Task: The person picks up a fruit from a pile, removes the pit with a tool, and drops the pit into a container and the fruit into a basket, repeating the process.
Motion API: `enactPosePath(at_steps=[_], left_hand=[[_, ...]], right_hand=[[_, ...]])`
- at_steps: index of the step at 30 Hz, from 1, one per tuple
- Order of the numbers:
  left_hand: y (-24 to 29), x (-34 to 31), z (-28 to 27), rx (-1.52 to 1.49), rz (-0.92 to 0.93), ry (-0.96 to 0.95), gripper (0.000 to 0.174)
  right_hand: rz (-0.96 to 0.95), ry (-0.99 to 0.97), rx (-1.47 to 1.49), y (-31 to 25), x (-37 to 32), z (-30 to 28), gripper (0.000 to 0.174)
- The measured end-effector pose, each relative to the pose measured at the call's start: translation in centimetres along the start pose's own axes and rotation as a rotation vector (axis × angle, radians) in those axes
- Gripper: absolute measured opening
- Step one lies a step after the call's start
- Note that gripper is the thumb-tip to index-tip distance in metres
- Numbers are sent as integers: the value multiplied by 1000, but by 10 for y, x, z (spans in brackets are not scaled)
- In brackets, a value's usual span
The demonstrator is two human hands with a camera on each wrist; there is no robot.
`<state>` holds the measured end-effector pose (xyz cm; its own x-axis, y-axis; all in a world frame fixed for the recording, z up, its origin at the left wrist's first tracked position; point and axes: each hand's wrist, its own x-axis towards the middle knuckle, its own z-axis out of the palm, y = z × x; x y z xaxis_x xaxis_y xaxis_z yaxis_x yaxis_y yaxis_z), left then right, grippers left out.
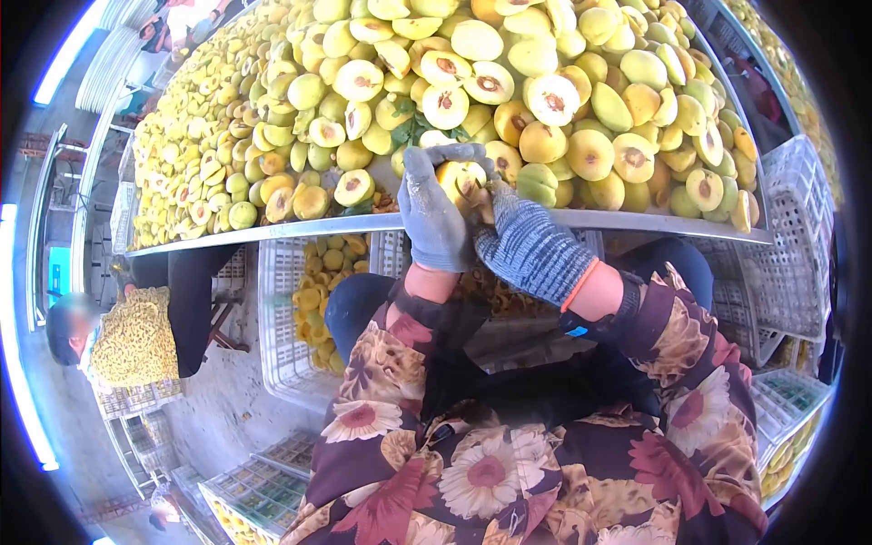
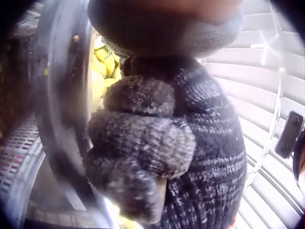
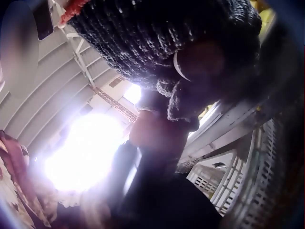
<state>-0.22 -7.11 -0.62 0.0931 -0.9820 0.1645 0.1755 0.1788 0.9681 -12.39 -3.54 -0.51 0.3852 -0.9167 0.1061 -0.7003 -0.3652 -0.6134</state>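
Note:
In the head view my left hand (image 1: pixel 431 213), in a grey glove, holds a yellow peach (image 1: pixel 461 180) at the table's front edge. My right hand (image 1: pixel 540 254), in a blue-and-white striped knit glove, is curled against that peach from the right. The left wrist view shows the striped fingers wrapped in a fist, with the pale end of a small tool handle (image 2: pixel 161 191) sticking out below them. The tool's working end is hidden by the hands and fruit. Beyond the hands lies a deep heap of halved peaches (image 1: pixel 445 105), many showing brown-red pit cavities.
A raised metal rim (image 1: pixel 345 225) runs along the table's front. Below it stands a white slatted crate (image 1: pixel 272 318) with peach pieces inside. More white crates (image 1: pixel 799 236) are stacked at the right. Another person (image 1: pixel 136 341) sits at the left.

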Motion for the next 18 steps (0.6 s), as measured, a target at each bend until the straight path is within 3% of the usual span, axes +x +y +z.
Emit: enactPosePath(at_steps=[3,6,8,13,17,18], left_hand=[[0,-3,8,-253,-56,72,57],[14,-4,5,-55,-1,-19,60],[23,-2,3,-12,57,-121,62],[22,10,-9,55,-125,-264,67],[17,10,-12,53,-164,-299,69],[14,10,-11,8,-137,-288,69]], right_hand=[[51,-62,63,-3,1,-3,49],[123,-57,90,-2,-3,0,36],[14,-31,90,4,-5,3,36],[-16,-124,57,-3,-5,-11,39],[565,-573,583,-30,7,-54,33],[527,-595,644,-27,7,-52,30]])
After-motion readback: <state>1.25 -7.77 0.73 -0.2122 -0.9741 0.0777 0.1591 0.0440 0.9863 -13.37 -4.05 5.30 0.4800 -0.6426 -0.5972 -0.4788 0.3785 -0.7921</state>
